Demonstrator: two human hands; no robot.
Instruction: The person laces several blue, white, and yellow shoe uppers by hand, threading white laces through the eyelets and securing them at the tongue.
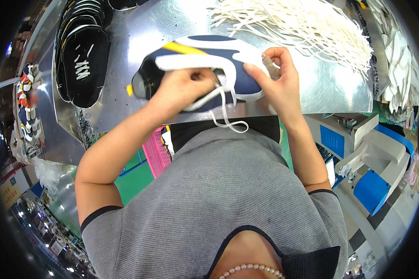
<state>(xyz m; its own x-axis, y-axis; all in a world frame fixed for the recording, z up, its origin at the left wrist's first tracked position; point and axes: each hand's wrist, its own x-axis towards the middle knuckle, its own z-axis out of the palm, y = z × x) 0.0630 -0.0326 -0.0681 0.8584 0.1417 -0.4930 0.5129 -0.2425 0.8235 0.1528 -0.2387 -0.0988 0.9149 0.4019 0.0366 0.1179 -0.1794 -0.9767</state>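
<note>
A navy, white and yellow shoe upper (202, 44) with a black heel end lies sideways on the metal table in front of me. My left hand (184, 88) is closed in a pinch at its lacing opening, on a white shoelace (224, 109) whose loose loop hangs past the table's near edge. The fingertips are partly hidden and slightly blurred. My right hand (284, 81) is at the toe end, its thumb against the navy toe. Its fingers are bent and apart from the thumb, and one has a brownish wrap (271, 67).
A large pile of white laces (302, 30) covers the far right of the metal table (139, 25). Black shoe uppers (81, 69) are stacked at the far left. A pink basket (157, 153) stands below the near edge. More shoe parts (28, 107) lie farther left.
</note>
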